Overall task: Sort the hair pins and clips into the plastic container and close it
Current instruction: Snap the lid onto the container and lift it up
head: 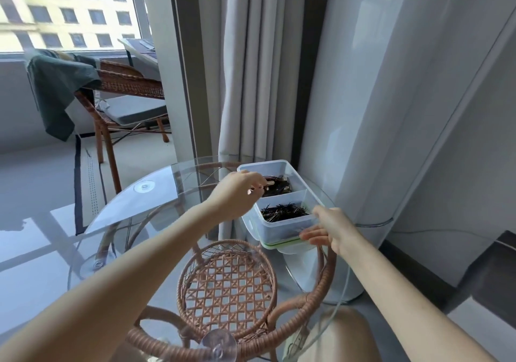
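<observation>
A clear plastic container (282,227) with two compartments stands on the glass table, on top of its green-edged lid (276,245). The far compartment holds dark hair clips (280,187); the near one holds thin black hair pins (284,211). My left hand (237,194) hovers over the far compartment's left rim, its fingers pinching a clip (261,188). At the container's near right corner my right hand (328,230) grips the wall, thumb on the rim and fingers along the near side.
The round glass tabletop (145,202) rests on a rattan frame with a woven lower shelf (227,283). A grey curtain (251,68) and a white cylindrical unit (363,110) stand just behind the container. A rattan chair (122,102) with green cloth is far left.
</observation>
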